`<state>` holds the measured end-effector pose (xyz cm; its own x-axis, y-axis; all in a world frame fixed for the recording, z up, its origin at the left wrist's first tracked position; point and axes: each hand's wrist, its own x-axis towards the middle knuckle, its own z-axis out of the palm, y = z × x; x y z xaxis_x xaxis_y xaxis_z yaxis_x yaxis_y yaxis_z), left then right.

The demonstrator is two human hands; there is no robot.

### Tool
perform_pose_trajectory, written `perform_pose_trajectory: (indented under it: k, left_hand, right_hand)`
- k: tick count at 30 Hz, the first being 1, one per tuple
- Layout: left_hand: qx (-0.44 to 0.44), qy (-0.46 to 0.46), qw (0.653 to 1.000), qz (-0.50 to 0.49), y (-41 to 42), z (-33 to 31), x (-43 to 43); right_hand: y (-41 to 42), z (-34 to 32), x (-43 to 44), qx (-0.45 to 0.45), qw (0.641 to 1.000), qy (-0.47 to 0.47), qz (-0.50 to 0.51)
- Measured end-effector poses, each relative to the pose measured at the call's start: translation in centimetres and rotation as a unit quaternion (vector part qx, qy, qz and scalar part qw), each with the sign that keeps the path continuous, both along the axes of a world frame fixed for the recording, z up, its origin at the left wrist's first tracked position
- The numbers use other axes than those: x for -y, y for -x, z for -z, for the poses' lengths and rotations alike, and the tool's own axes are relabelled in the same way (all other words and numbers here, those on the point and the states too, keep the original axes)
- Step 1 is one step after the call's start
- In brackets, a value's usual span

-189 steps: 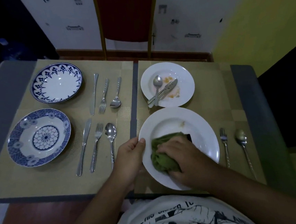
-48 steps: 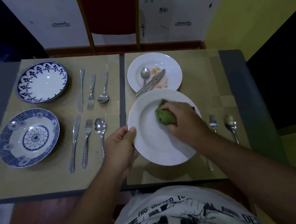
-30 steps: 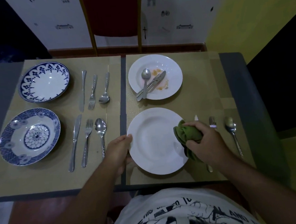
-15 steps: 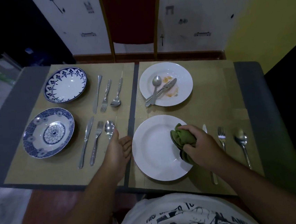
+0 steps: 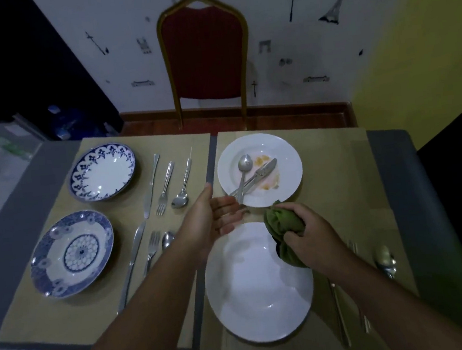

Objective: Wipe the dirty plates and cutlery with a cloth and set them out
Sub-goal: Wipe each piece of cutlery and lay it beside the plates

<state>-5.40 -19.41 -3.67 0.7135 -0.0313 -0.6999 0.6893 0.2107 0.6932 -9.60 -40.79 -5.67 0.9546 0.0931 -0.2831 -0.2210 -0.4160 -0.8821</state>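
A clean white plate (image 5: 258, 285) lies on the near right placemat. Behind it sits a smaller white plate (image 5: 285, 166) with orange smears, carrying a spoon (image 5: 243, 173) and a knife and fork (image 5: 260, 173) laid across it. My left hand (image 5: 214, 216) is open, palm up, fingertips just short of the handles at that dirty plate's near rim. My right hand (image 5: 312, 237) is shut on a bunched green cloth (image 5: 282, 226), held over the far right rim of the clean plate.
On the left mat (image 5: 67, 309) are two blue patterned plates (image 5: 102, 171) (image 5: 72, 253), each with a knife, fork and spoon to its right. A spoon (image 5: 384, 258) and other cutlery lie right of the clean plate. A red chair (image 5: 204, 59) stands beyond the table.
My left hand left the clean plate's rim and moved forward to the dirty plate, opening palm up. My right hand with the cloth lifted slightly toward the far rim.
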Motion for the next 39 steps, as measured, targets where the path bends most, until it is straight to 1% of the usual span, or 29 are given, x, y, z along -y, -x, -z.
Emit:
perform_pose_trajectory:
  k: [4, 8, 12, 18, 22, 26, 30, 33, 36, 39]
  left_hand:
    - [-0.033, -0.027, 0.999, 0.026, -6.1, 0.4, -0.8]
    - [-0.063, -0.017, 0.997, 0.040, -10.7, 2.6, -1.2]
    - [-0.081, -0.040, 0.993, 0.070, -12.6, 4.8, -1.2]
    - [-0.106, -0.050, 0.987, 0.112, -14.3, 6.0, -0.5]
    - [-0.123, -0.045, 0.981, 0.142, -14.9, 6.0, 0.7]
    - [-0.122, -0.049, 0.985, 0.116, -15.1, 5.9, 1.0]
    - [-0.081, -0.127, 0.985, 0.080, -14.2, 5.2, 0.3]
    - [-0.036, -0.151, 0.988, 0.024, -12.6, 4.6, 0.4]
    - [-0.028, -0.143, 0.989, -0.016, -11.1, 4.0, 0.6]
    - [-0.037, -0.079, 0.996, -0.021, -9.0, 3.5, 1.0]
  right_hand:
    - [-2.6, -0.6, -0.7, -0.006, 0.998, -0.008, 0.055]
    - [-4.6, -0.6, -1.3, -0.011, 0.995, -0.012, 0.094]
    - [-5.6, -0.3, -1.8, -0.034, 0.991, -0.009, 0.130]
    - [-6.4, 0.4, -2.2, -0.049, 0.988, -0.016, 0.147]
    - [-6.7, 1.0, -2.0, -0.060, 0.988, -0.025, 0.141]
    - [-7.1, 1.3, -1.1, -0.068, 0.988, -0.033, 0.133]
    - [-7.3, 1.0, 0.1, -0.062, 0.985, -0.052, 0.151]
    - [-7.2, 0.8, 0.7, -0.058, 0.983, -0.070, 0.161]
    - [-6.9, 0.5, 1.0, -0.044, 0.985, -0.077, 0.148]
    - [-6.6, -0.3, 1.2, -0.006, 0.992, -0.062, 0.111]
